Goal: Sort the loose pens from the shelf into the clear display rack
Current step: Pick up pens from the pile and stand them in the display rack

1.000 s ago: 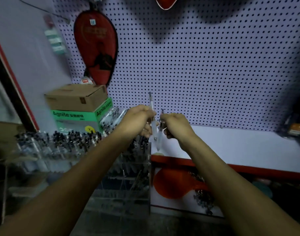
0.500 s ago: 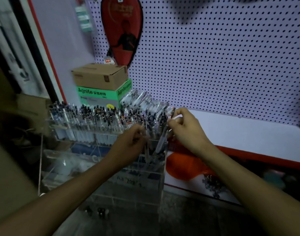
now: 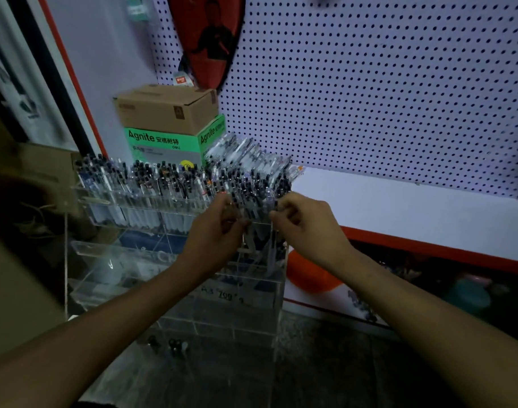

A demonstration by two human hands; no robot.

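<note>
A dim stationery corner: a white pegboard point(image 3: 369, 98) backs a white shelf point(image 3: 413, 213) with a red front edge, a red racket case point(image 3: 210, 39) hangs above, and a brown carton point(image 3: 166, 110) sits on a green box point(image 3: 169, 142) at the left. Below it stands the clear display rack point(image 3: 175, 254), its top tier crammed with upright pens point(image 3: 169, 184), its lower tiers mostly unfilled. We work at its right end: our left hand point(image 3: 215, 240) is curled, and whether it grips anything we cannot tell; our right hand point(image 3: 307, 225) pinches the top of a clear pen point(image 3: 273, 245) standing tip-down in the end compartment. We judge such pens light, stiff and slick, best held high on the barrel, beside the clip.
</note>
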